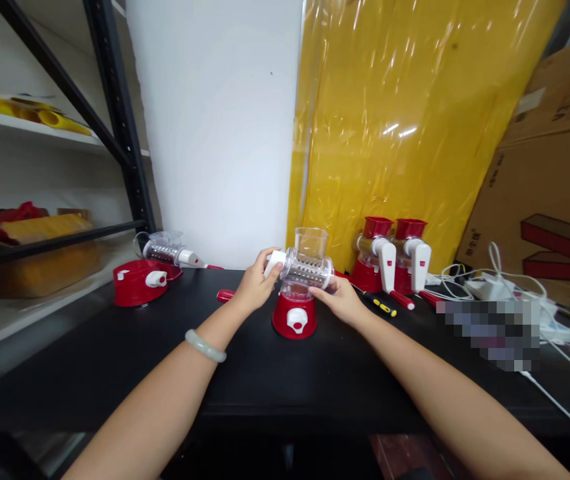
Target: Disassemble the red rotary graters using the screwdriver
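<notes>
A rotary grater stands upright in front of me, with a red base (293,315), a white knob (297,321) on its front and a clear housing (311,241) on top. A perforated metal drum (309,269) lies sideways inside the housing. My left hand (257,280) is closed on the white crank (275,261) at the drum's left end. A red grip (225,295) shows left of that wrist. My right hand (341,299) is closed around the housing's right end, thumb at the front below the drum; its other fingers are partly hidden behind it.
Two assembled graters (377,257) (409,257) stand at the back right, beside a black-and-yellow screwdriver (383,306). A separate red base (137,283) and another clear housing with drum (165,248) are at the left. White cables and a power strip (495,288) lie right, near a cardboard box (539,173).
</notes>
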### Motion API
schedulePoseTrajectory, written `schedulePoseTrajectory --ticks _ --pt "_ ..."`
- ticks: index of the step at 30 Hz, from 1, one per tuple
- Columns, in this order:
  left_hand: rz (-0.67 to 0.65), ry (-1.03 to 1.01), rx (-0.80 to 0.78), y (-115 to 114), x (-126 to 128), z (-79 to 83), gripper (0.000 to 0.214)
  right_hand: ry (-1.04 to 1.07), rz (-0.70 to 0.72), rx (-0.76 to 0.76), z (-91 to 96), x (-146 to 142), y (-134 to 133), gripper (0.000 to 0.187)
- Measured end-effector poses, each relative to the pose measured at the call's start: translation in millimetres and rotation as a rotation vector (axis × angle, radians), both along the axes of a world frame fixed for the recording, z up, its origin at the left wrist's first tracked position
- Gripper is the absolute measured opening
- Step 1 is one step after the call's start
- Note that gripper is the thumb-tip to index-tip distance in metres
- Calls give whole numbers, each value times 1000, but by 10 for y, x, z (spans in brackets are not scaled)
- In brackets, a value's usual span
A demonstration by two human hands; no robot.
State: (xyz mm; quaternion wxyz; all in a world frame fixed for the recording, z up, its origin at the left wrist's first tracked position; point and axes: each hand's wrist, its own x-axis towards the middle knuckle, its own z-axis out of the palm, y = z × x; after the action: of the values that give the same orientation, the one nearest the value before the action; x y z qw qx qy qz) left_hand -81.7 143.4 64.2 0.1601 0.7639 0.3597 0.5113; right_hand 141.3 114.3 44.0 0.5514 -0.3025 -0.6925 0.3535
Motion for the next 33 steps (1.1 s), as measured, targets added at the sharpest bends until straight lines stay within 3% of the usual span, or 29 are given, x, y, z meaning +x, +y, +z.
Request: schedulePoseTrajectory --ticks 17,26,33 --pt "-142 -17 12 140 -97 103 60 43 54 -29 9 0 28 40" --pt "-53 -105 32 131 0 -39 57 57 66 -11 -4 -1 33 40" --pt "-76 -123 -17 132 -1 -60 56 51 62 -10 -15 12 38 39"
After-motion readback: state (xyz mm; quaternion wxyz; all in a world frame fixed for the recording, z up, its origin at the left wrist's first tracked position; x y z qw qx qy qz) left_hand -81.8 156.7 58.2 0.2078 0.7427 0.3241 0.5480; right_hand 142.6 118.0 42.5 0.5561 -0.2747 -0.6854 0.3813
